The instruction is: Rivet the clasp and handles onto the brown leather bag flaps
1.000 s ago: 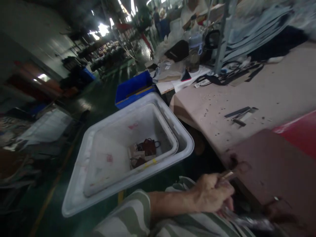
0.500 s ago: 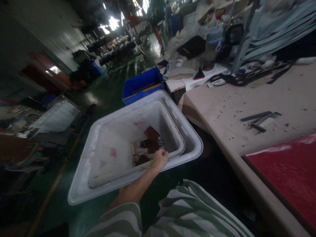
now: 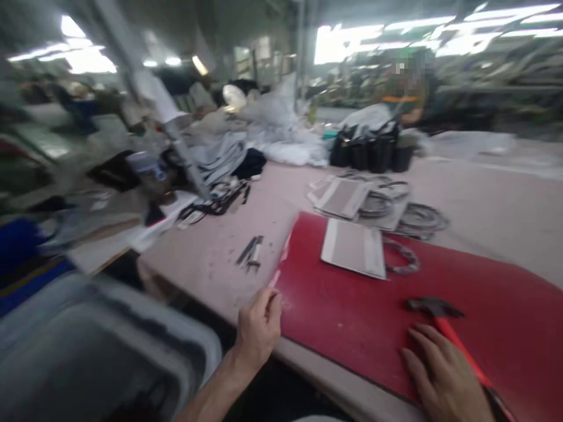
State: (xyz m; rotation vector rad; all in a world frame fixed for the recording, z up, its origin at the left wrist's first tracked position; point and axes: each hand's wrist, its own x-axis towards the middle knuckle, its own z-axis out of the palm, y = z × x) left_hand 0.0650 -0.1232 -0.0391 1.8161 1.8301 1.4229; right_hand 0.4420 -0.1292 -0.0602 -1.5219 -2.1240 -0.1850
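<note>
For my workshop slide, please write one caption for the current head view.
Left hand near a corner of a red mat, right hand beside a hammer lying on it.

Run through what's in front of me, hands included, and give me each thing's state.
Red mat: flat on the table.
Hammer: lying on the red mat.
Pale panel: lying flat on the red mat.
Black bags: standing upright.
Bin: open-topped, contents too blurred to tell.
Left hand: curled by the red mat's edge; grip unclear.
Right hand: open beside the hammer.
</note>
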